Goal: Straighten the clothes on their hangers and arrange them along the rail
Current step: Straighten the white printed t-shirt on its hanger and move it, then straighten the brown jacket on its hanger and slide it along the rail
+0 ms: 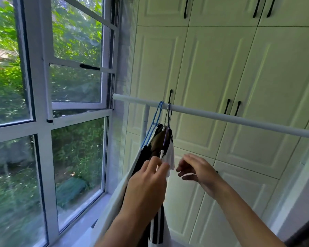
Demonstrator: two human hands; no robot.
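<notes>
**A:** Clothes all hang bunched near the left end of the rail, long axis straight down.

**B:** Yep. Left hand is right on them, pinching a white hanger by its arm. Right hand hovers just beside, fingers loosely spread, holding nothing. The bare rail all lies on its side.

The white rail slopes from the window side down towards the right edge. Near its left end hooks a blue hanger; just beside it hang grey hooks, a white hanger below them, carrying bunched dark and white clothes.
</notes>
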